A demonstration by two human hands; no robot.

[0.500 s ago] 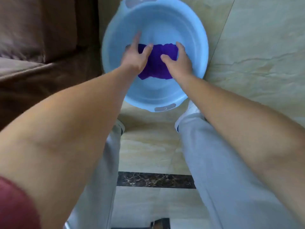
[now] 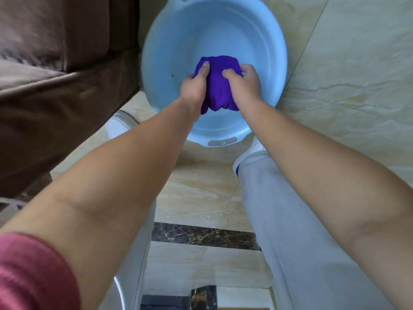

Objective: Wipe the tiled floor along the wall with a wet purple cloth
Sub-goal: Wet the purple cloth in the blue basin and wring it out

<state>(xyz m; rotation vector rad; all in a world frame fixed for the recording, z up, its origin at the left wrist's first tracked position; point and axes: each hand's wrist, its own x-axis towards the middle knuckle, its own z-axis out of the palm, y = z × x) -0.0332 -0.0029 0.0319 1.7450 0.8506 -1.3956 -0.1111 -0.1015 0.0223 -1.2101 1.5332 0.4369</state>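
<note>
A bunched purple cloth (image 2: 218, 86) is held over a light blue plastic basin (image 2: 156, 52) that stands on the beige tiled floor (image 2: 335, 74). My left hand (image 2: 194, 86) grips the cloth's left side, thumb on top. My right hand (image 2: 244, 85) grips its right side. Both hands squeeze the cloth together above the basin's near half. The cloth's lower end hangs between my wrists.
A brown sofa (image 2: 67, 74) stands close on the left, touching the basin's side. My legs in light grey trousers (image 2: 290, 220) straddle the floor below the basin, with white shoes (image 2: 118, 126) near its rim. A dark marble strip (image 2: 201, 236) crosses the tiles.
The cloth lay spread in the basin under both hands. Now it is gathered into a bundle and gripped from both sides, pulled nearer to me.
</note>
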